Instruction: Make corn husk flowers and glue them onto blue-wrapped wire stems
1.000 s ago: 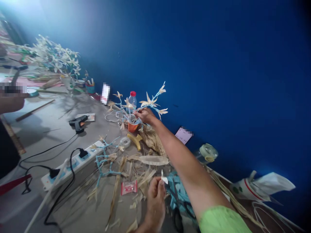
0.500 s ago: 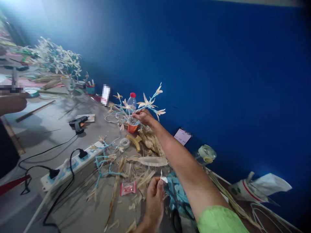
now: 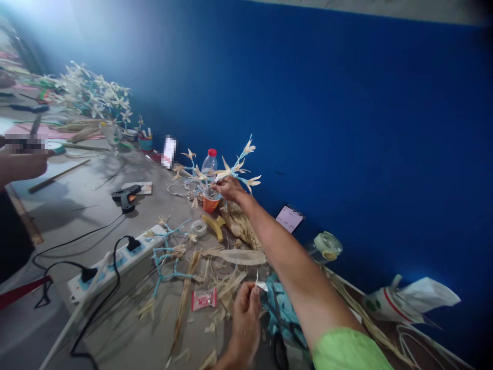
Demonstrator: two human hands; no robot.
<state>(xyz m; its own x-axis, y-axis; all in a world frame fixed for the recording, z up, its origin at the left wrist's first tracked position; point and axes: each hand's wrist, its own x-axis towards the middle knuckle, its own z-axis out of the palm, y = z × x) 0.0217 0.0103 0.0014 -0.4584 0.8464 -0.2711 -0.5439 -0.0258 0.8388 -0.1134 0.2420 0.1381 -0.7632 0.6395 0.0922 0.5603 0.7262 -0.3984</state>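
My right hand (image 3: 228,188) reaches far across the table, its fingers closed on a blue-wrapped stem of husk flowers (image 3: 234,167) that stands in an orange cup (image 3: 210,203). Close to me, my left hand (image 3: 243,316) pinches a small white husk petal (image 3: 261,284) between thumb and fingers, above a litter of dried husk strips (image 3: 227,267). A loose blue-wrapped branch (image 3: 166,254) lies on the table to the left of that hand. A clear bottle with a red cap (image 3: 210,162) stands behind the cup.
A black glue gun (image 3: 124,196) and a white power strip (image 3: 115,262) with black cables lie at the left. A tape roll (image 3: 198,226), a yellow clip (image 3: 214,225), blue paper (image 3: 283,308) and a red packet (image 3: 204,298) are nearby. Another person's hand (image 3: 23,162) works at far left. The blue wall (image 3: 346,128) backs the table.
My right hand has lowered the flower stem slightly towards the orange cup. My left hand stays in place with the petal. The view has shifted a little.
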